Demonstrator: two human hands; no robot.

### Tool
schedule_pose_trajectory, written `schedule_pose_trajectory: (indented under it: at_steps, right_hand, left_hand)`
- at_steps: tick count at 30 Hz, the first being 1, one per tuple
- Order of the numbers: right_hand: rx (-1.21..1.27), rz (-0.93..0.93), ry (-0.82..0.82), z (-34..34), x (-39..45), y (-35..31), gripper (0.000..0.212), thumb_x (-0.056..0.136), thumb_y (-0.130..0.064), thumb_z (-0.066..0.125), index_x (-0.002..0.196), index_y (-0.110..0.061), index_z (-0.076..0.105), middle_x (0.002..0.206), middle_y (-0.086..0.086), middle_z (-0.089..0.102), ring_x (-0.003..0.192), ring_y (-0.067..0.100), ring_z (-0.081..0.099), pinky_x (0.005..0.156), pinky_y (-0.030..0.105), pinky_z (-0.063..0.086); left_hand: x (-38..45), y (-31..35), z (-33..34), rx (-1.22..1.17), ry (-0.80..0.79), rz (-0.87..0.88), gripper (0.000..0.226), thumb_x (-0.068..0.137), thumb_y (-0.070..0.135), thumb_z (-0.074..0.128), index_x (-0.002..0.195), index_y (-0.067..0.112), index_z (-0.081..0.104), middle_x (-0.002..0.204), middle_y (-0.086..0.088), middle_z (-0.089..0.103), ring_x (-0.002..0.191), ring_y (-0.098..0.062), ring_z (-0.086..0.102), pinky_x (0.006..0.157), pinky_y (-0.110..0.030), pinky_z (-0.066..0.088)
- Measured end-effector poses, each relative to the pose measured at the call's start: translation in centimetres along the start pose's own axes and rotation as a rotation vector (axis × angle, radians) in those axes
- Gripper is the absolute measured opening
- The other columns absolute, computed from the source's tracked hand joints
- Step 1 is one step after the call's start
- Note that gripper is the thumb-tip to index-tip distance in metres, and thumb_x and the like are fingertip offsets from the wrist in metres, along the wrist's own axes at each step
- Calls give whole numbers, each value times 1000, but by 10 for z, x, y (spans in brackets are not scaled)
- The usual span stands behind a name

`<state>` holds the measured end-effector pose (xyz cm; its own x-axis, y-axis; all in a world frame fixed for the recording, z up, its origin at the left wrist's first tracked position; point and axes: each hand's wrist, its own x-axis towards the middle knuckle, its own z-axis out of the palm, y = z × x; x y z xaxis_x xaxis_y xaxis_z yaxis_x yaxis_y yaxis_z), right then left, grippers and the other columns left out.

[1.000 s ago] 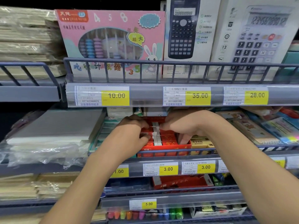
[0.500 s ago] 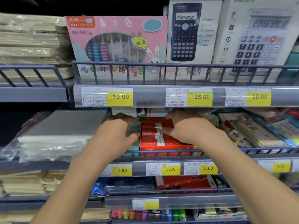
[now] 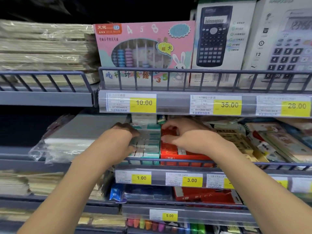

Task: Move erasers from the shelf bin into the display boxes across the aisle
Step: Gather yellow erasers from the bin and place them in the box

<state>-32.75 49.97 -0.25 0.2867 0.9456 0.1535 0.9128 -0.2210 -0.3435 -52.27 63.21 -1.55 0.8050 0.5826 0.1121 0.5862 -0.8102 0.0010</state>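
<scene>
Right hand (image 3: 190, 137) has its fingers (image 3: 166, 127) curled down into the red eraser box (image 3: 170, 149), pinching at the packed erasers, while the left hand (image 3: 116, 142) wraps its fingers round the left side of the teal eraser box (image 3: 148, 146) just beside it. Both boxes sit behind the shelf rail (image 3: 168, 161). Risk here: those tight rows could jam, and a hard tug might tip a box over the rail.

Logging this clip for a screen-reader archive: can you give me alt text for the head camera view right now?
Two bare hands reach into a middle store shelf: the left hand on a teal eraser box, the right hand over the red eraser box beside it. Above stand a pink abacus box and boxed calculators, with yellow price tags along the shelf edges.
</scene>
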Motion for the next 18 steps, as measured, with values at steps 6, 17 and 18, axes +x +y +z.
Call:
schedule_pose_trajectory:
  at_steps: [6,17,18]
  right_hand:
    - [-142,-112,-118,13,20,-35,40,88,-48,65,126,-35,62,129,0,57,118,24,53,100,38,46]
    - [-204,-11,-141,31,38,-39,41,82,-29,64,122,-37,66,124,-1,57,124,29,43,96,37,43]
    - [-188,-5,-152,30,37,-39,40,83,-31,64,123,-36,65,125,-1,57,124,27,43,96,37,44]
  left_hand:
    - [15,3,-1,201,26,6,49,100,37,57,148,42,49,154,7,47,142,-26,32,115,-38,27]
    - [19,-8,12,234,56,73,30,98,37,54,126,39,63,134,8,63,127,-22,47,105,-36,30]
    - [17,-7,11,211,60,79,31,98,38,54,128,39,62,135,8,63,127,-22,48,105,-35,31]
